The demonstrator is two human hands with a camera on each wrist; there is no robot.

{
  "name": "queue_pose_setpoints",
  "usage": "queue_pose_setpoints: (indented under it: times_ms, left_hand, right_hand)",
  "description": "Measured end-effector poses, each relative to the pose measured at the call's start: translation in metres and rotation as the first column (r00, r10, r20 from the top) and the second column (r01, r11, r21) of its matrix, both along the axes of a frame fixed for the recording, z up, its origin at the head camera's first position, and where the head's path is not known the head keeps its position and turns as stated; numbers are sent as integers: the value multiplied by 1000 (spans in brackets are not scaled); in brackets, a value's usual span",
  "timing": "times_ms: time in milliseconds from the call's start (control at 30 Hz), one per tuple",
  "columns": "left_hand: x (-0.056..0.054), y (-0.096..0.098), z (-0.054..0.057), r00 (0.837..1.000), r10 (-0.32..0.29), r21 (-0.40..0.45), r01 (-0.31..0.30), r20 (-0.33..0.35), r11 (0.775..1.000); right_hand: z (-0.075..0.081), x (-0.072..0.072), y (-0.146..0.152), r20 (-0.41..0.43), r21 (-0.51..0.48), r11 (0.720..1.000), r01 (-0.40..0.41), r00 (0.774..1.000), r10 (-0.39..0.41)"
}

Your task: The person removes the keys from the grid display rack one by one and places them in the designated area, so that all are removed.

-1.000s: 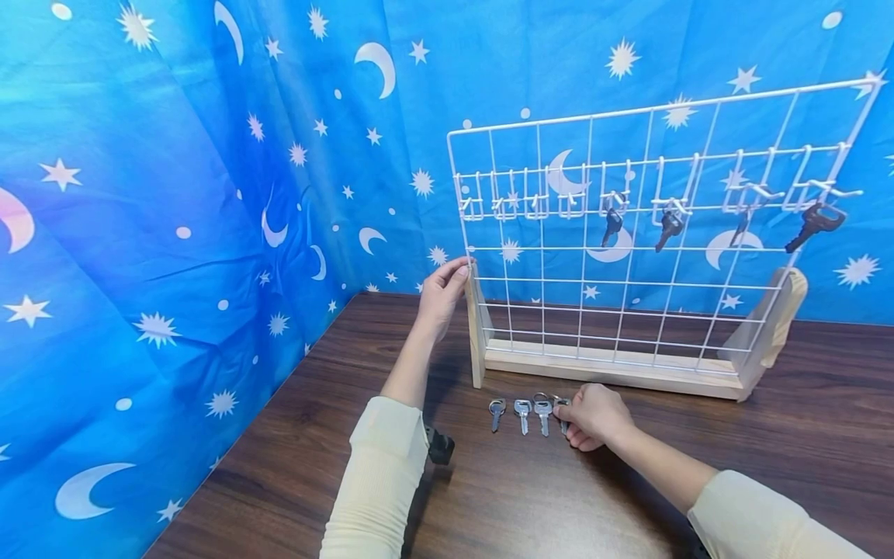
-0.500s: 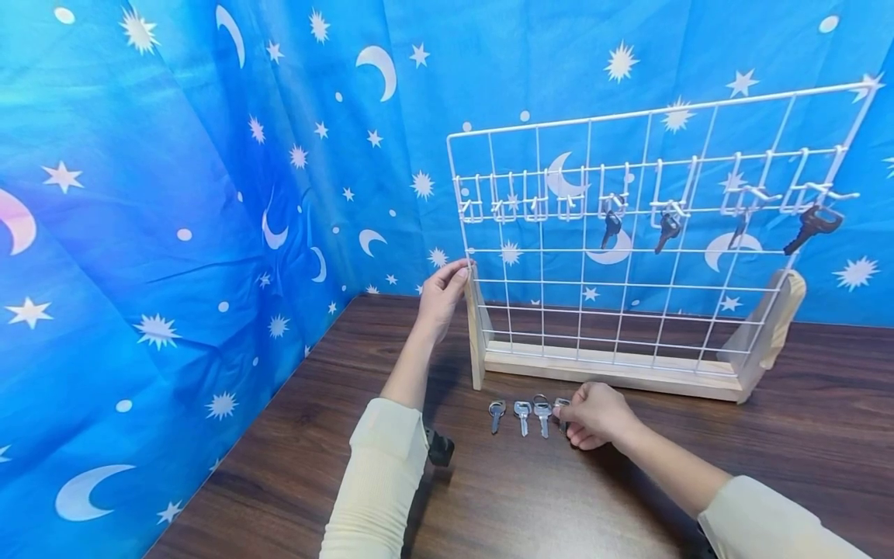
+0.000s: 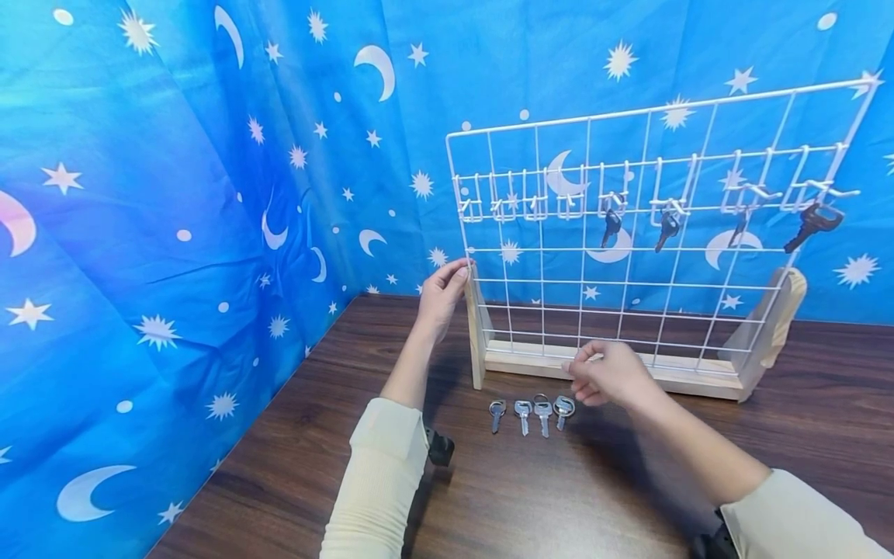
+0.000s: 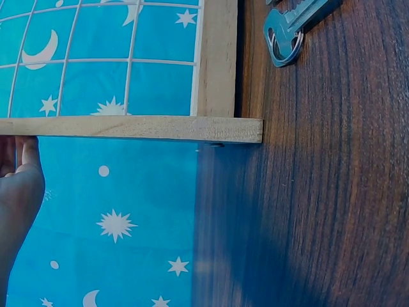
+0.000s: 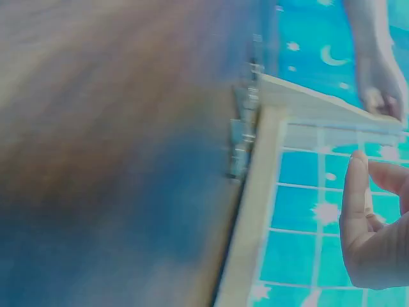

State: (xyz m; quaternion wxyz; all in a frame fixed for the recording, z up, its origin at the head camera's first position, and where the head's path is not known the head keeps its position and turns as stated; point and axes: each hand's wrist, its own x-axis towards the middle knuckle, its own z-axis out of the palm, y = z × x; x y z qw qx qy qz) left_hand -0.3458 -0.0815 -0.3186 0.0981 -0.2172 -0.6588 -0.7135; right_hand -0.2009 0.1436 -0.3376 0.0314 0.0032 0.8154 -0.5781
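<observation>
In the head view, my left hand (image 3: 441,299) grips the upper end of the left wooden upright (image 3: 476,334) of a white wire grid rack (image 3: 580,281). My right hand (image 3: 609,374) is raised in front of the rack's wooden base (image 3: 517,357). Its fingers are loosely bent, and nothing shows between the thumb (image 5: 355,204) and forefinger in the right wrist view. Below it, several silver keys lie in a row on the table; the rightmost key (image 3: 563,411) has a ring. Another key (image 4: 284,32) appears at the top of the left wrist view.
White hooks (image 3: 536,208) line the grid. Several dark keys hang on the right-hand ones, among them a large key (image 3: 813,225) at the end. A brown wood-grain table (image 3: 545,497) lies beneath, and a blue star-patterned cloth (image 3: 391,155) stands behind and to the left.
My right hand has let go of the rightmost key and moved up towards the rack's base, leaving that key in the row. My left hand stays on the upright.
</observation>
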Motion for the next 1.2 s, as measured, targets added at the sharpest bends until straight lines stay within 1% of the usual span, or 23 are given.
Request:
queue_pose_setpoints:
  times_ms: [200,300,333,400,433,500,533,633,700,733,800,967,1100,1200]
  left_hand:
    - [-1,1,1,1000,5,-1,-5,-5,1000]
    - [-1,1,1,1000,5,2,-5,-5,1000]
    - [0,1,1,1000,4,3,-4,-5,1000]
    - [-1,1,1,1000,4,4,-4,-5,1000]
    - [-1,1,1,1000,2,4,-2,-7,1000]
    - [-1,1,1,1000,0,7,0,-9,1000]
    - [-1,1,1,1000,0,7,0,-11,1000]
    - [-1,0,0,1000,1,9,0,-15,1000]
    - [-1,0,0,1000,1,10,-1,-14,1000]
    - [-1,0,0,1000,2,11,-2,-13,1000]
    - [-1,0,0,1000,1,12,-1,-14,1000]
    - [-1,0,-1,1000,1,8,-1,-10,1000]
    - [1,0,0,1000,3,8,-3,1,1000]
    - [1,1,1,1000,4,12,-4,2,1000]
  right_hand:
    - [28,-3,14,-111,25,999,36,993,-33]
    - [39,-5,22,-180,20,997,73,981,-69]
    - [42,-6,24,-211,34,995,93,974,-84]
    - [49,-7,27,-293,83,985,149,949,-119]
    - [52,-7,28,-339,106,977,184,930,-139]
    - [57,-8,28,-427,139,957,256,887,-175]
    - [59,-8,27,-462,140,945,294,864,-201]
    - [65,-10,24,-542,78,931,356,799,-260]
    - [68,-12,21,-576,40,925,377,766,-287]
    - [69,-13,20,-588,24,923,383,753,-297]
    - [72,-16,18,-595,0,922,388,741,-312]
    - [77,-21,14,-582,-26,915,403,738,-342]
    - [82,-24,12,-585,-59,902,428,717,-379]
    - [87,-26,11,-581,-83,900,428,713,-393]
